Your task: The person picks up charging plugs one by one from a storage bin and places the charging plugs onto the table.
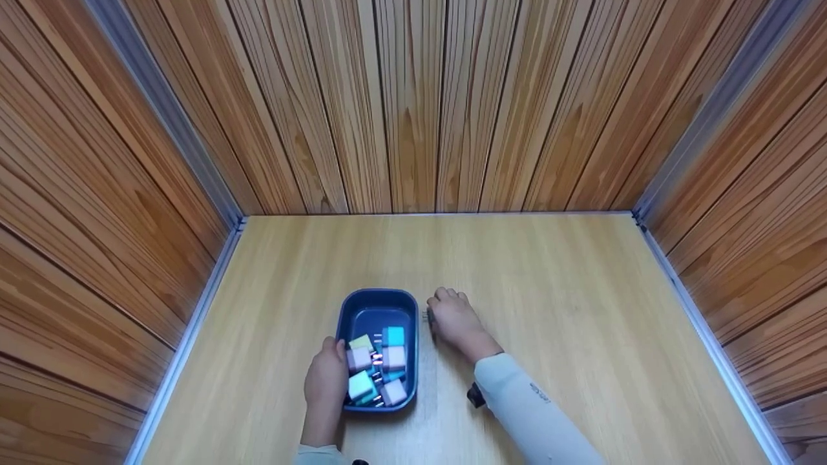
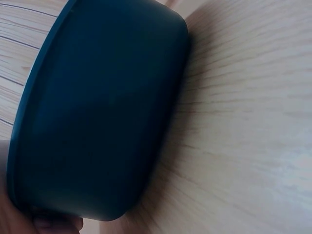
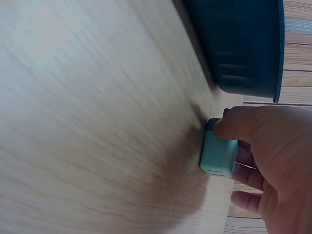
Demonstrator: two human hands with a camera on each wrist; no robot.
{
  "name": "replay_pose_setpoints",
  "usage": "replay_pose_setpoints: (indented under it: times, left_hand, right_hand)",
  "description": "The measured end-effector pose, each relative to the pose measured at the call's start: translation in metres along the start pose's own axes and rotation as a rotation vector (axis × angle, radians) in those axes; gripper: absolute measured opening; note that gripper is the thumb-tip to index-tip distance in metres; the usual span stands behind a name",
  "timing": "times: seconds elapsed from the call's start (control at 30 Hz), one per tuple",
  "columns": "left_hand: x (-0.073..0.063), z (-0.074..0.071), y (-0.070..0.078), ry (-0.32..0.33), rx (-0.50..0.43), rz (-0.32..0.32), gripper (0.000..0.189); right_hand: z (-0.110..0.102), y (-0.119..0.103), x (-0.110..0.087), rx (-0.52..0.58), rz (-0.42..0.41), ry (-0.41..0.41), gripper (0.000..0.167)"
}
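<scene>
A dark blue plastic bin (image 1: 378, 315) stands on the table, with several pastel charger plugs (image 1: 393, 358) piled in its near half. My left hand (image 1: 325, 381) grips the bin's left side, thumb over the rim. In the left wrist view, the bin's outer wall (image 2: 97, 107) fills much of the picture, with fingers (image 2: 53, 223) at its lower edge. Just right of the bin, my right hand (image 1: 454, 318) pinches a mint-green charger plug (image 3: 218, 155) between thumb and fingers, low at the tabletop. From above, that hand hides most of the plug.
The light wood table (image 1: 549, 323) is enclosed by wood-plank panels at the back (image 1: 413, 110), left and right. Metal rails (image 1: 707, 365) run along the side edges. In the right wrist view, the bin's wall (image 3: 239, 44) rises close beside the right hand.
</scene>
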State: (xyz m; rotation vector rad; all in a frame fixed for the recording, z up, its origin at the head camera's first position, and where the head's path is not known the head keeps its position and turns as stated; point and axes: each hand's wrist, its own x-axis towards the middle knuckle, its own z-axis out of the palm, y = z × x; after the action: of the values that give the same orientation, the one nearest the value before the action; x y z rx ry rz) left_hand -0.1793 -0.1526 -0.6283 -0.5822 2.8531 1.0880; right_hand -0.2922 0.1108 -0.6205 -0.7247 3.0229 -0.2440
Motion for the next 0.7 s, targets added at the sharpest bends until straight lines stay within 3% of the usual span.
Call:
replay_pose_setpoints:
  times: [0.4, 0.7]
  left_hand:
    - [0.0005, -0.0004, 0.0027, 0.028, 0.009, 0.012, 0.037]
    - [-0.001, 0.0011, 0.0034, 0.016, 0.01, -0.022, 0.035]
  right_hand:
    - [-0.0052, -0.0002, 0.0004, 0.049, 0.031, -0.004, 0.043]
    - [-0.005, 0.0005, -0.0039, 0.089, 0.058, -0.018, 0.052]
